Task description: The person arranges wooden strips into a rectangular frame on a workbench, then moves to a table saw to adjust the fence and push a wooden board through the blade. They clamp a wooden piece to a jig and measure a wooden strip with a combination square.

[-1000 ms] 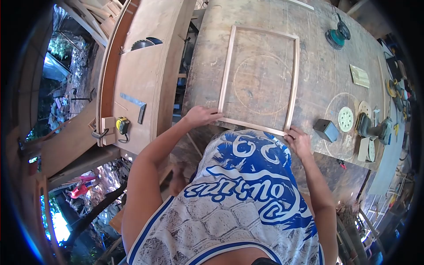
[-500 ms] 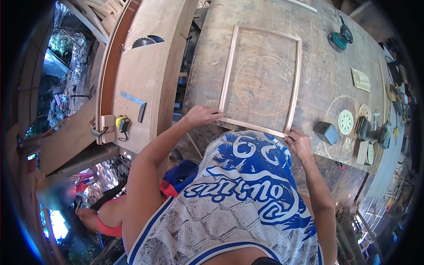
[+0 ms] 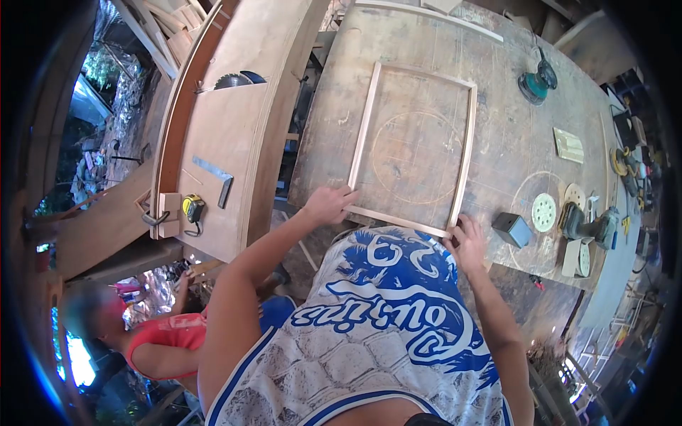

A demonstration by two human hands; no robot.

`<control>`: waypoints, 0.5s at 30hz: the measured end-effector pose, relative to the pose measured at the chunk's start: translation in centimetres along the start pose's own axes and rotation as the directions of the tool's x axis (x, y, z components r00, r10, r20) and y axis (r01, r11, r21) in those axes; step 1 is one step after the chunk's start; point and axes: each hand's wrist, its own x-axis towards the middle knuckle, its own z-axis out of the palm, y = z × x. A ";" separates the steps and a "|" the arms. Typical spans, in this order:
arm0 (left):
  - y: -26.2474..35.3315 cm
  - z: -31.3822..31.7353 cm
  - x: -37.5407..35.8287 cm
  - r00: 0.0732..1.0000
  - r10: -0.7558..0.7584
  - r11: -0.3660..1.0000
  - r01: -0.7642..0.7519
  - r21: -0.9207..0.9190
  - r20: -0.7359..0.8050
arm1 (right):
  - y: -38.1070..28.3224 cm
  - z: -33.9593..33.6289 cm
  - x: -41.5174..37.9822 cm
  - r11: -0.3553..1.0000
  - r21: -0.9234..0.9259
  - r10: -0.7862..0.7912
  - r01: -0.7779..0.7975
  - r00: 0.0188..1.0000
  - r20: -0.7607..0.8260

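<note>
Frame (image 3: 415, 142) at centre, both grips (image 3: 328, 204) (image 3: 465, 241) pinching near corners; uneven pull could rack joints.

L hand (image 3: 328, 204) & R hand (image 3: 466, 240) gripping wood frame (image 3: 364, 128) near corners, flat on workbench (image 3: 511, 135), sander (image 3: 538, 78) beyond

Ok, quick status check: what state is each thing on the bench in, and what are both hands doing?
wooden frame: flat on the workbench, four sides joined.
left hand: gripping the frame's near left corner.
right hand: gripping the near right corner.
green sander: resting, nobody on it.
grey box: standing beside the frame, apart from it.
tape measure: lying on the side board, tape in.
</note>
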 end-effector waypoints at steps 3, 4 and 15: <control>0.4 -1.2 -0.3 0.999 -0.031 0.995 0.027 -0.093 -0.039 | 0.6 0.8 -0.1 0.998 -0.003 -0.059 0.059 0.997 -0.058; 0.6 -1.3 -0.5 0.994 -0.052 0.993 0.042 -0.111 -0.092 | 0.8 1.2 -0.1 0.998 -0.008 -0.070 0.070 0.994 -0.082; 5.6 0.5 -1.8 0.599 -0.774 0.542 0.460 -0.703 -0.205 | -3.3 2.3 4.6 0.934 0.355 -0.003 0.039 0.995 -0.100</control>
